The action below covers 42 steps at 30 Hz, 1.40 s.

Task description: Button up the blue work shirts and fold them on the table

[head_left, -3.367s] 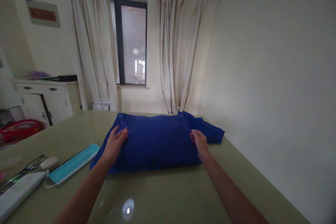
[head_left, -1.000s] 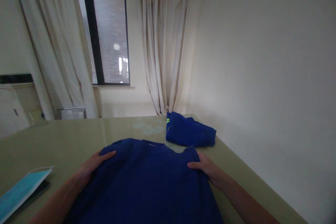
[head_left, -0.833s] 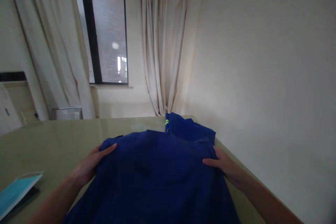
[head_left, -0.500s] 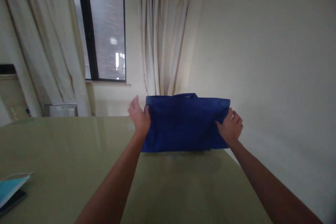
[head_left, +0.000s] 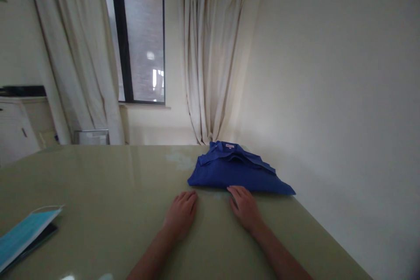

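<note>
A blue cloth bag (head_left: 236,173) lies slumped on the table, its upper layers folded over and a small pale label showing at the top. My left hand (head_left: 181,215) rests palm down on the tabletop, just short of the bag's left front corner, with nothing in it. Against the bag's front edge lie the fingertips of my right hand (head_left: 246,208); whether they press on the cloth I cannot tell. That hand is open too, thumb apart from the fingers.
A pale green tabletop (head_left: 108,192) spreads under everything. At its left lies a blue face mask (head_left: 28,232) on a dark flat object (head_left: 46,234). A wall (head_left: 344,118) borders the right side. Behind are curtains (head_left: 213,52), a window (head_left: 144,43) and a white cabinet (head_left: 16,127).
Both hands have let go of the bag's sides and come down and nearer to the table. The bag has gone from held upright and spread wide to lying collapsed. My view has turned slightly left.
</note>
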{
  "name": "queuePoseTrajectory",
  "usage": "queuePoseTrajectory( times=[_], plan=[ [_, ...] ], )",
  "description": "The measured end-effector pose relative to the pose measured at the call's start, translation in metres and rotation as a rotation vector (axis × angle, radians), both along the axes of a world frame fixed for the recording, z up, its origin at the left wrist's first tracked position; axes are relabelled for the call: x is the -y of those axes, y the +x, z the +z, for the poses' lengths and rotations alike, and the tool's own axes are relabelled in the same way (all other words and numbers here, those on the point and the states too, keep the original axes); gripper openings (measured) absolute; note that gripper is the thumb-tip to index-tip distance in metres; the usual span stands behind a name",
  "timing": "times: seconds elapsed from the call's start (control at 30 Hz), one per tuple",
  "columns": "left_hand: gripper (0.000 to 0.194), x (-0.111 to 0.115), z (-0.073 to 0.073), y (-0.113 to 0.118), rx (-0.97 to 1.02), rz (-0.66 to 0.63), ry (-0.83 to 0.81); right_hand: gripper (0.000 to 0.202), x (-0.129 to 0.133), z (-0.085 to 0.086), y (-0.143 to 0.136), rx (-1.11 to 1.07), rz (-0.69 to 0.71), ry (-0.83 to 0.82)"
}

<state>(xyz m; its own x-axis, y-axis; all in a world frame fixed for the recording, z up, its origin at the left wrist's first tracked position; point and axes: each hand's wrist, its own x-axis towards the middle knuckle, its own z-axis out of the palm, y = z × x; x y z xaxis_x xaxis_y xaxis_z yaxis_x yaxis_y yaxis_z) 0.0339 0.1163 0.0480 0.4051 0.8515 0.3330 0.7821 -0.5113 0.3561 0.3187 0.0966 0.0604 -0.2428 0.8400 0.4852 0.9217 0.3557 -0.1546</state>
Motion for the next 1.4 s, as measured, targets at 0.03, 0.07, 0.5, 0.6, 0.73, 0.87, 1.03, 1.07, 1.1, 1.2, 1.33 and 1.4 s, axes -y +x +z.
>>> queuePoseTrajectory(
  times=[0.03, 0.07, 0.5, 0.6, 0.73, 0.87, 1.03, 1.07, 1.1, 1.2, 1.33, 1.4],
  plan=[
    [0.037, 0.001, 0.002, 0.002, -0.015, 0.003, -0.008, 0.034, 0.002, 0.002, -0.002, 0.030, 0.057, -0.004],
    [0.037, 0.003, 0.003, 0.003, -0.027, 0.007, -0.021, 0.031, 0.004, 0.003, -0.005, 0.055, 0.106, -0.011],
    [0.044, 0.017, -0.003, 0.009, -0.062, 0.069, -0.059, 0.031, -0.084, 0.043, 0.022, 0.123, -0.450, -0.149],
    [0.044, 0.020, -0.001, 0.010, -0.032, 0.070, -0.061, 0.025, -0.125, 0.053, 0.031, 0.128, -0.433, -0.251],
    [0.042, 0.025, 0.006, 0.011, 0.014, 0.083, -0.073, 0.044, -0.164, 0.068, 0.025, 0.113, -0.439, -0.200],
    [0.039, 0.025, 0.011, 0.013, 0.021, 0.093, -0.083, 0.046, -0.177, 0.069, -0.005, 0.052, -0.502, -0.059],
    [0.038, 0.024, 0.011, 0.013, 0.003, 0.092, -0.056, 0.040, -0.178, 0.052, -0.038, 0.117, -0.270, -0.167],
    [0.038, 0.024, 0.010, 0.013, 0.000, 0.091, -0.052, 0.049, -0.178, 0.051, -0.041, 0.125, -0.235, -0.170],
    [0.039, 0.024, 0.009, 0.013, -0.002, 0.091, -0.049, 0.061, -0.179, 0.050, -0.044, 0.132, -0.209, -0.171],
    [0.039, 0.025, 0.007, 0.014, -0.002, 0.091, -0.045, 0.063, -0.179, 0.050, -0.054, 0.149, -0.171, -0.211],
    [0.038, 0.025, 0.006, 0.013, 0.010, 0.094, -0.034, 0.043, -0.182, 0.047, -0.075, 0.177, -0.092, -0.297],
    [0.038, 0.024, 0.007, 0.013, 0.016, 0.088, -0.040, 0.059, -0.184, 0.045, -0.082, 0.167, -0.124, -0.284]
  ],
)
